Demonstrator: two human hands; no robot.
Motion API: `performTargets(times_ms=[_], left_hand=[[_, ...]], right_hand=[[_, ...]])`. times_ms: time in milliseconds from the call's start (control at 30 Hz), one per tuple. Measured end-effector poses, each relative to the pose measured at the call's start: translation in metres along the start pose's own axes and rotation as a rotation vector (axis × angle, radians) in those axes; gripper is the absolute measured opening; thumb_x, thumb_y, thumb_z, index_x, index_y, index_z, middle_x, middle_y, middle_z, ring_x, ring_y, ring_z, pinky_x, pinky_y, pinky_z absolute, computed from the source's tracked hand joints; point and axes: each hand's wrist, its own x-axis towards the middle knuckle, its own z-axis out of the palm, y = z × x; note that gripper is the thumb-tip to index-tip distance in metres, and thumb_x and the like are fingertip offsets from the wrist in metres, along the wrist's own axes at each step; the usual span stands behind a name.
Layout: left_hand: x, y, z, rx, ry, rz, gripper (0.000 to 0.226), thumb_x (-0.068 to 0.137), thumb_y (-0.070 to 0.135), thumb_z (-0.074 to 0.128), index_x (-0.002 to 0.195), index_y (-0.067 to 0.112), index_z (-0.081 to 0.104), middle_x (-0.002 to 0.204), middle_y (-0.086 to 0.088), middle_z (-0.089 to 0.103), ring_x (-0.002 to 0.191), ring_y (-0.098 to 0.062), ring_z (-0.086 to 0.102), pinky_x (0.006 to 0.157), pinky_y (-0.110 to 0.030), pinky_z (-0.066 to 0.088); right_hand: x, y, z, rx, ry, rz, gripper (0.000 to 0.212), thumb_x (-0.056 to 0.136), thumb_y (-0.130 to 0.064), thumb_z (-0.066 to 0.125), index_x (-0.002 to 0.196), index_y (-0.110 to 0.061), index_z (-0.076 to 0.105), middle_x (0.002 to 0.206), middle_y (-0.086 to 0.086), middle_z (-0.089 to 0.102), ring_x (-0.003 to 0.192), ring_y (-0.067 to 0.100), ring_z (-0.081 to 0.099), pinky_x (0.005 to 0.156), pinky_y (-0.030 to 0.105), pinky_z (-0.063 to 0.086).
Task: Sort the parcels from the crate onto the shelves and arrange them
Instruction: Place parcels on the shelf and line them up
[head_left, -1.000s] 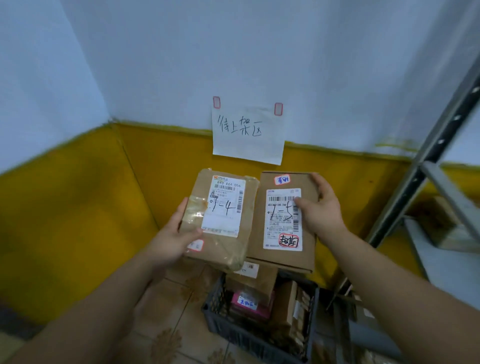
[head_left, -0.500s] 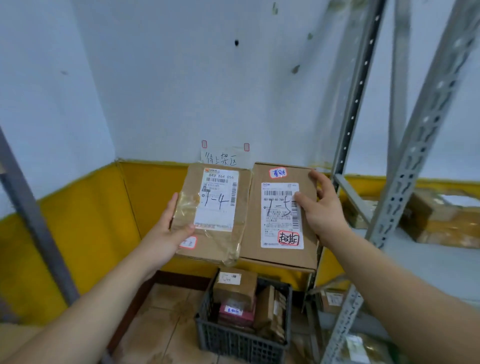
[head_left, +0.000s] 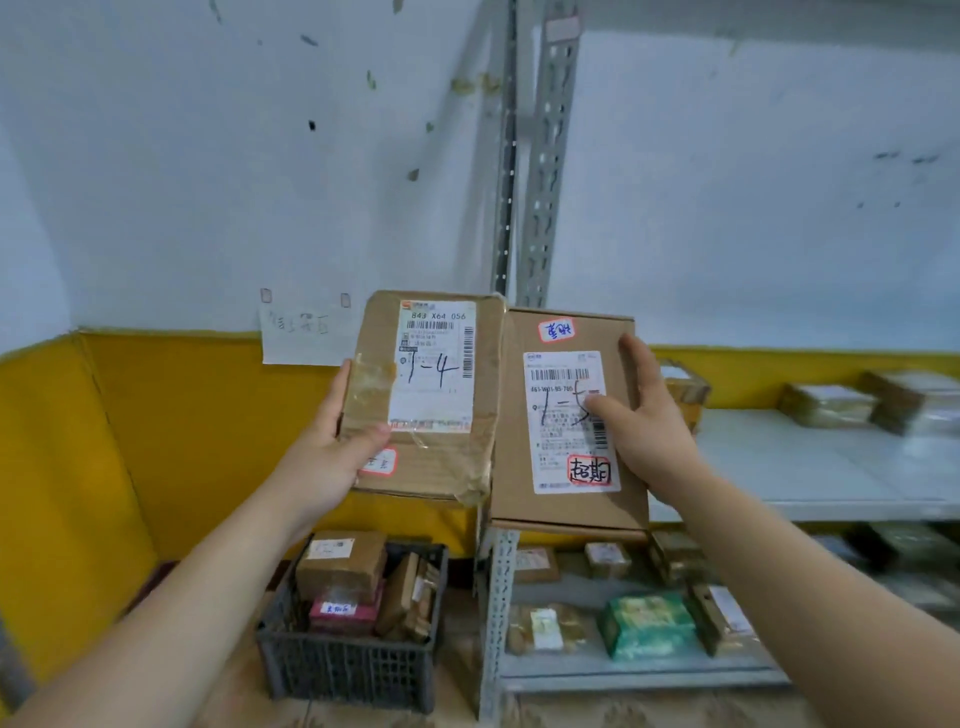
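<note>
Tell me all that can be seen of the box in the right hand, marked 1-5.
The box is flat brown cardboard, held upright in the air, front toward the camera. A white label with barcodes carries handwritten 1-5; one red-edged sticker sits above it, another on its lower right corner. The right hand holds its right edge, thumb on the label. Its left edge meets the parcel marked 1-4.
</note>
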Motion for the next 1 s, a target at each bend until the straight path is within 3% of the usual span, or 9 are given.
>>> performTargets(times_ms=[67, 133, 233, 267, 467, 567, 700, 900, 1000], left_hand=[[-0.010, 0.006, 0.056, -0.025, -0.085, -0.002, 0.078, 0.095, 0.015, 0.059, 0.148, 0.053, 0.015, 0.129, 0.015, 0.057, 0.110, -0.006, 0.058, 0.099, -0.037, 0.045], [-0.018, 0.009, 0.113, -0.037, -0.174, 0.001, 0.080, 0.094, 0.017, 0.060, 0.148, 0.053, 0.014, 0.131, 0.015, 0.057, 0.114, -0.011, 0.058, 0.104, -0.045, 0.044], [-0.031, 0.017, 0.196, -0.062, -0.284, 0.005, 0.080, 0.093, 0.019, 0.063, 0.148, 0.051, 0.015, 0.128, 0.029, 0.051, 0.119, -0.012, 0.055, 0.107, -0.047, 0.041], [-0.035, 0.020, 0.222, -0.070, -0.321, 0.000, 0.080, 0.093, 0.019, 0.063, 0.149, 0.051, 0.015, 0.123, 0.035, 0.049, 0.119, -0.013, 0.054, 0.107, -0.046, 0.041], [-0.037, 0.023, 0.357, -0.119, -0.531, -0.038, 0.082, 0.091, 0.020, 0.065, 0.146, 0.056, 0.015, 0.134, 0.006, 0.057, 0.112, -0.021, 0.062, 0.100, -0.053, 0.046], [-0.028, 0.020, 0.419, -0.092, -0.612, -0.050, 0.081, 0.091, 0.024, 0.065, 0.143, 0.061, 0.015, 0.134, 0.005, 0.057, 0.110, -0.023, 0.063, 0.099, -0.054, 0.047], [-0.003, 0.016, 0.504, -0.090, -0.698, -0.036, 0.075, 0.091, 0.026, 0.065, 0.118, 0.082, 0.023, 0.135, 0.006, 0.056, 0.110, -0.025, 0.063, 0.099, -0.054, 0.047], [0.043, 0.016, 0.632, -0.123, -0.779, -0.049, 0.078, 0.095, 0.013, 0.059, 0.151, 0.043, 0.014, 0.133, 0.002, 0.053, 0.108, -0.020, 0.062, 0.098, -0.041, 0.048], [0.063, 0.021, 0.688, -0.137, -0.848, -0.038, 0.076, 0.096, 0.012, 0.058, 0.147, 0.050, 0.017, 0.130, 0.003, 0.056, 0.101, -0.017, 0.065, 0.091, -0.044, 0.052]], right_hand=[[-0.019, 0.012, -0.060, -0.086, 0.057, 0.009, 0.076, 0.096, -0.014, 0.062, 0.155, -0.038, 0.020, 0.129, -0.007, 0.048, 0.091, 0.003, 0.058, 0.055, 0.007, 0.046], [-0.042, 0.023, -0.119, -0.146, 0.141, 0.029, 0.074, 0.097, -0.013, 0.061, 0.156, -0.033, 0.020, 0.139, -0.006, 0.043, 0.105, 0.008, 0.052, 0.065, 0.005, 0.043], [-0.075, 0.039, -0.200, -0.212, 0.261, 0.060, 0.073, 0.097, -0.014, 0.060, 0.156, -0.031, 0.021, 0.155, -0.008, 0.035, 0.132, 0.013, 0.044, 0.097, 0.023, 0.040], [-0.085, 0.042, -0.224, -0.236, 0.292, 0.073, 0.073, 0.097, -0.014, 0.060, 0.156, -0.031, 0.021, 0.157, -0.009, 0.033, 0.138, 0.013, 0.040, 0.100, 0.024, 0.036], [-0.116, 0.073, -0.348, -0.284, 0.538, 0.179, 0.072, 0.097, -0.021, 0.061, 0.155, -0.038, 0.023, 0.149, -0.007, 0.042, 0.116, 0.013, 0.052, 0.091, 0.031, 0.046], [-0.119, 0.101, -0.391, -0.305, 0.612, 0.236, 0.073, 0.094, -0.023, 0.064, 0.154, -0.039, 0.024, 0.151, -0.005, 0.041, 0.124, 0.015, 0.051, 0.101, 0.037, 0.047], [-0.100, 0.134, -0.445, -0.335, 0.677, 0.271, 0.074, 0.094, -0.023, 0.065, 0.154, -0.037, 0.025, 0.152, -0.006, 0.041, 0.131, 0.018, 0.048, 0.108, 0.044, 0.044], [-0.048, 0.177, -0.524, -0.348, 0.766, 0.348, 0.074, 0.093, -0.026, 0.065, 0.153, -0.042, 0.024, 0.152, -0.008, 0.042, 0.132, 0.020, 0.049, 0.104, 0.048, 0.048], [-0.029, 0.192, -0.564, -0.355, 0.818, 0.373, 0.073, 0.094, -0.025, 0.065, 0.152, -0.043, 0.025, 0.154, -0.007, 0.039, 0.129, 0.020, 0.051, 0.100, 0.046, 0.051]])
